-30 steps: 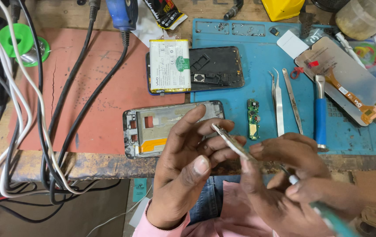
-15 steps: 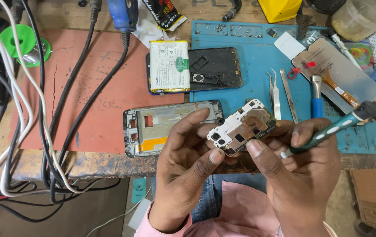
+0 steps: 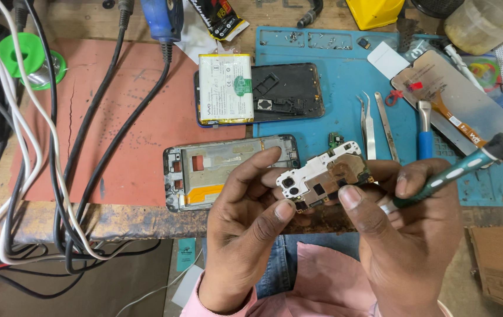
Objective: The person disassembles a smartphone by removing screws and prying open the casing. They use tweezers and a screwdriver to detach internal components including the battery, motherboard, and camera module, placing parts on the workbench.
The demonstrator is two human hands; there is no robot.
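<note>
Hands [image 3: 322, 235] pinch phone board [image 3: 325, 176]; jar [image 3: 483, 23] contents unclear.

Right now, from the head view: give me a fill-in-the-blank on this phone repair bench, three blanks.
1. Both hands, left hand and right hand, hold the white-shielded phone circuit board by its ____.
2. The right hand also holds a green-handled ____.
3. The bare silver phone frame lies partly on the ____ mat, left of the blue silicone work mat.

Missing words: edges; screwdriver; red
</note>
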